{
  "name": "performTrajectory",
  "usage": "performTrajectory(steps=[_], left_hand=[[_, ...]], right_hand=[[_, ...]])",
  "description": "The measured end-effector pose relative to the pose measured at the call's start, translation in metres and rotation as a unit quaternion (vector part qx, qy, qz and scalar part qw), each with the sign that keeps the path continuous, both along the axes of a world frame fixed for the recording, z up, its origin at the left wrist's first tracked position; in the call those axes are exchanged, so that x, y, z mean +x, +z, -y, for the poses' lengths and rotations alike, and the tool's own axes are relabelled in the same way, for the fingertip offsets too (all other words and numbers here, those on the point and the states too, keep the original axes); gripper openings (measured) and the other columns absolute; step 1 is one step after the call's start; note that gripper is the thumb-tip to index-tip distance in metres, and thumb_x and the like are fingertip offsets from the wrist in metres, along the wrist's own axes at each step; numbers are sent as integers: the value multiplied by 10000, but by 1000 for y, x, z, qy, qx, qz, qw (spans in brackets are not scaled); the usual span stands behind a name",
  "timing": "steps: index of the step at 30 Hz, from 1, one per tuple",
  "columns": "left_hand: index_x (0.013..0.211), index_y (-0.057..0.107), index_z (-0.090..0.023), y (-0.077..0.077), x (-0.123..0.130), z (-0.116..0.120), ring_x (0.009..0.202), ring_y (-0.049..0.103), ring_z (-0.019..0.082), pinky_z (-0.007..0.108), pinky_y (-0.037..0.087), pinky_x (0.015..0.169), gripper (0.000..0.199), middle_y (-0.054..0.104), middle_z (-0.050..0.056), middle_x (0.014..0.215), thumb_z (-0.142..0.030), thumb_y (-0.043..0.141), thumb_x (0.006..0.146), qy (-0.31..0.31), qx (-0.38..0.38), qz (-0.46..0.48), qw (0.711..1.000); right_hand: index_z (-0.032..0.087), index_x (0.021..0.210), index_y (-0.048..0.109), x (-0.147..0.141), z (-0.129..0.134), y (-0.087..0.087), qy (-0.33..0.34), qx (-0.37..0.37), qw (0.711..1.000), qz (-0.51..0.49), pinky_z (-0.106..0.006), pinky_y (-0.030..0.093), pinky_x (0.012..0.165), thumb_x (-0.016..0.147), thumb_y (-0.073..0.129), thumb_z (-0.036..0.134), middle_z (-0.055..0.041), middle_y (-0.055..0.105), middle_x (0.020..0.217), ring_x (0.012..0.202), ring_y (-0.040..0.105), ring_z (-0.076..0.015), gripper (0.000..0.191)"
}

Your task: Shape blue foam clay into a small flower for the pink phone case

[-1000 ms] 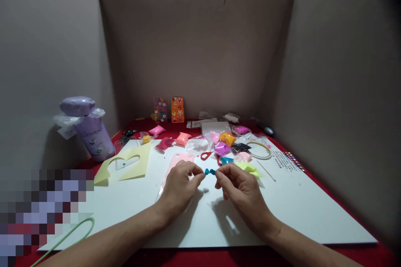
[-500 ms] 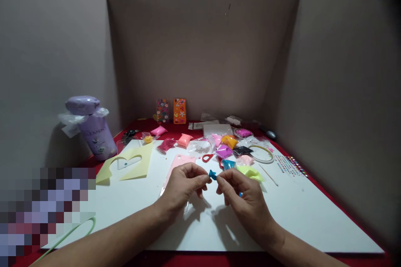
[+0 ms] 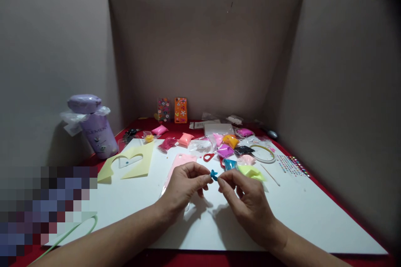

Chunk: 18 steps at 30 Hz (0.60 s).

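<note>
A small blue piece of modelling clay (image 3: 214, 175), with pointed arms like a star or bow, is pinched between both hands above the white board (image 3: 300, 217). My left hand (image 3: 187, 182) closes thumb and index finger on its left side. On its right, my right hand (image 3: 246, 194) pinches the lower edge with thumb and index finger. Partly behind my left hand lies a pink phone case (image 3: 179, 162). A blue clay packet (image 3: 230, 164) and a neon yellow clay packet (image 3: 250, 172) lie just beyond my right hand.
Several clay packets, such as a purple one (image 3: 225, 150), lie mid-board. Right of them are a tape roll (image 3: 272, 159), a cotton swab (image 3: 270, 175) and stick-on gems (image 3: 290, 164). Cut yellow paper (image 3: 144, 167) and a purple canister (image 3: 99, 135) are left. Decorated phone cases (image 3: 181, 110) stand behind.
The blue clay piece has turned slightly between the fingertips, so its pointed arms show more. Both hands keep their pinch. The whole view has shifted a little.
</note>
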<state>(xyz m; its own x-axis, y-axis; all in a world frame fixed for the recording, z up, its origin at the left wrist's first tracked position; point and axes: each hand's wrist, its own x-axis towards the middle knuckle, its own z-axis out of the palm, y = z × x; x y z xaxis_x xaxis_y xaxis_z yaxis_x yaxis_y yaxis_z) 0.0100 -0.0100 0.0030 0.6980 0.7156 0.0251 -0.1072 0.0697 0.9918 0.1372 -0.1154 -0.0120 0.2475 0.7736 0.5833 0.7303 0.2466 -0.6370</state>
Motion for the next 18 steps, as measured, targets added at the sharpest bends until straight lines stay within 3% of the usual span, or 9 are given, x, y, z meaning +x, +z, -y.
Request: performTrajectory(steps=[18], left_hand=[[746,657,-115,1,-1,-1,548,526,104,200,410,466,167,603,13,600,-233,718,645,1,5,-13,1000]], right_hand=[[186,752,556,0,0,2,-17,14,999,26,-239,345,512,860,503,210,18,556,609,504,462,-95,123]])
